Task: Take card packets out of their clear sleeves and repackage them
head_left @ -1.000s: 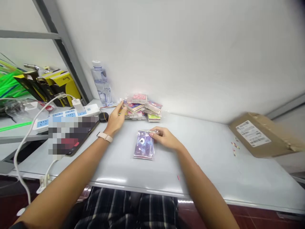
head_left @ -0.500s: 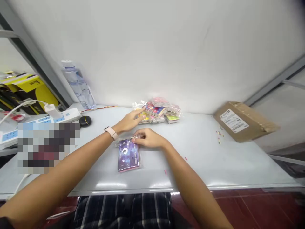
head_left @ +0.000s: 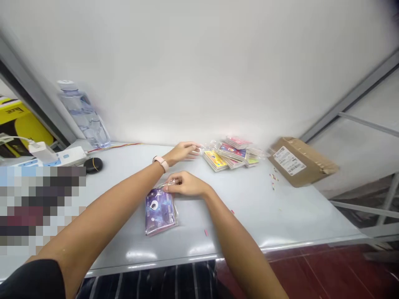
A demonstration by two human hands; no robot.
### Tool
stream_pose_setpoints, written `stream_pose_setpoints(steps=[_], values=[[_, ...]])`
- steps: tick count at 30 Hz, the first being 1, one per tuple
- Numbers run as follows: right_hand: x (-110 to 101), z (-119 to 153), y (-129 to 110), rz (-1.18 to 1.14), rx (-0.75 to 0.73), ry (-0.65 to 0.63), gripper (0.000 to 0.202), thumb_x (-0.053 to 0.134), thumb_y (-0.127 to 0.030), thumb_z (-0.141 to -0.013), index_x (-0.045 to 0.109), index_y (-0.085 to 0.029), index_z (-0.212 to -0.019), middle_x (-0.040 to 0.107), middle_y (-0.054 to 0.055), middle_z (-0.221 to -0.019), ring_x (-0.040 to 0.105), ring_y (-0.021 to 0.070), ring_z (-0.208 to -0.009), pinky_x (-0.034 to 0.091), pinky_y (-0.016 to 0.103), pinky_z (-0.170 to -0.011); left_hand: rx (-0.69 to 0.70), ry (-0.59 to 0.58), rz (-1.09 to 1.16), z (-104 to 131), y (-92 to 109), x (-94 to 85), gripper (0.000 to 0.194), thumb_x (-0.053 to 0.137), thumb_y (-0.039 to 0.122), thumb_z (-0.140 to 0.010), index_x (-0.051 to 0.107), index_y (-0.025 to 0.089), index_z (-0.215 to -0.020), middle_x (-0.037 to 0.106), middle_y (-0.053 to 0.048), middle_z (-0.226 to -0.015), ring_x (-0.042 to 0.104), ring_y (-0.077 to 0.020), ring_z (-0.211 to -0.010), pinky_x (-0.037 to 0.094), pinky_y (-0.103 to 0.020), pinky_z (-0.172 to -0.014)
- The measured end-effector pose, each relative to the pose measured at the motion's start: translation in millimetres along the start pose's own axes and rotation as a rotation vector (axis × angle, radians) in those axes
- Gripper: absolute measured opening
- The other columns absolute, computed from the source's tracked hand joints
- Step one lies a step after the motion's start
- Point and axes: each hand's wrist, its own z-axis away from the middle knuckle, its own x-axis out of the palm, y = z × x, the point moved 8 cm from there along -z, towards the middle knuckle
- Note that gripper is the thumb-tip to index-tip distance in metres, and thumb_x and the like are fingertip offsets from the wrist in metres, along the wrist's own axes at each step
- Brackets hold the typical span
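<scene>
A purple packet in clear wrap lies flat on the white table. My right hand rests on its far edge, fingers pinching the plastic flap. My left hand, with a pale watch at the wrist, reaches out flat toward a pile of colourful wrapped packets against the wall. Its fingertips are at the pile's left edge, touching the clear wrap there. It holds nothing that I can see.
A water bottle stands at the back left by a black round object and a white power strip. A cardboard box lies at the back right. Small scraps dot the table near it.
The view has swung right. My left hand stays stretched toward the pile. My right hand keeps its hold on the purple packet's far edge.
</scene>
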Motion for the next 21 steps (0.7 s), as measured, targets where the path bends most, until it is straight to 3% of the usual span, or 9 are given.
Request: stream_pose_setpoints(steps=[3,6,9,11,13,16,18,21], values=[[-1.5,-1.4,-0.5,-0.032,-0.001,0.033,0.027,0.078,-0.046,-0.086,0.072,-0.02,-0.089,0.074,0.004,-0.084,0.067,0.0194,-0.078,0.051,0.03,-0.073,-0.06,0.232,0.052,24.7,-19.4,-52.5,0.031,0.065,0.042,-0.098,0.066,0.014,-0.112,0.075,-0.018,-0.12,0.079,-0.0219,-0.09,0.067,-0.039,-0.078],[-9.1,-3.3,0.4,0.032,-0.024,0.113,0.03,0.076,-0.047,-0.088,0.073,-0.019,-0.099,0.072,0.003,-0.084,0.065,0.0175,-0.075,0.05,0.029,-0.071,-0.1,0.396,0.053,58.0,-25.1,-100.1,0.028,0.071,0.036,-0.095,0.062,0.014,-0.109,0.075,-0.018,-0.114,0.076,-0.0186,-0.074,0.067,-0.038,-0.067],[-34.9,-0.1,7.3,0.209,0.0,0.328,0.037,0.07,-0.049,-0.091,0.07,-0.021,-0.116,0.069,0.0,-0.081,0.064,0.0173,-0.071,0.052,0.03,-0.07,-0.117,0.468,0.022,89.6,-18.9,-125.4,0.027,0.075,0.035,-0.093,0.062,0.014,-0.105,0.075,-0.016,-0.107,0.07,-0.0144,-0.062,0.063,-0.033,-0.056],[-55.8,6.0,12.9,0.277,0.025,0.467,0.044,0.063,-0.049,-0.095,0.064,-0.019,-0.127,0.071,0.004,-0.089,0.065,0.02,-0.076,0.054,0.034,-0.074,-0.114,0.447,0.004,107.3,-10.9,-125.9,0.028,0.076,0.037,-0.092,0.064,0.015,-0.104,0.075,-0.014,-0.102,0.069,-0.0152,-0.059,0.061,-0.032,-0.05],[-82.3,20.0,13.0,0.39,0.042,0.711,0.053,0.058,-0.048,-0.097,0.054,-0.017,-0.14,0.07,0.011,-0.109,0.067,0.0245,-0.091,0.055,0.041,-0.087,-0.104,0.384,-0.01,123.6,-0.8,-116.7,0.033,0.079,0.043,-0.089,0.067,0.015,-0.103,0.074,-0.013,-0.097,0.069,-0.0171,-0.057,0.059,-0.032,-0.045],[-101.9,40.1,2.3,0.572,0.015,0.99,0.052,0.045,-0.043,-0.102,0.047,-0.014,-0.146,0.057,0.021,-0.136,0.057,0.033,-0.124,0.042,0.054,-0.111,-0.063,0.227,-0.086,148.0,19.7,-93.2,0.038,0.078,0.052,-0.088,0.071,0.017,-0.101,0.074,-0.011,-0.093,0.068,-0.0179,-0.056,0.055,-0.03,-0.039],[-96.2,41.1,-6.6,0.681,-0.032,1.009,0.044,0.046,-0.042,-0.102,0.056,-0.016,-0.137,0.059,0.02,-0.135,0.051,0.035,-0.132,0.036,0.057,-0.117,-0.005,0.151,-0.159,165.9,36.7,-80.7,0.037,0.075,0.054,-0.091,0.071,0.018,-0.097,0.073,-0.008,-0.089,0.068,-0.0174,-0.058,0.054,-0.028,-0.039],[-71.5,27.4,-13.0,0.829,-0.077,0.834,0.032,0.065,-0.041,-0.094,0.069,-0.02,-0.118,0.066,0.017,-0.127,0.054,0.0366,-0.126,0.039,0.054,-0.114,0.089,0.142,-0.2,194.4,63.5,-73.8,0.032,0.073,0.051,-0.092,0.072,0.019,-0.091,0.072,-0.006,-0.082,0.067,-0.0163,-0.058,0.052,-0.025,-0.04]])
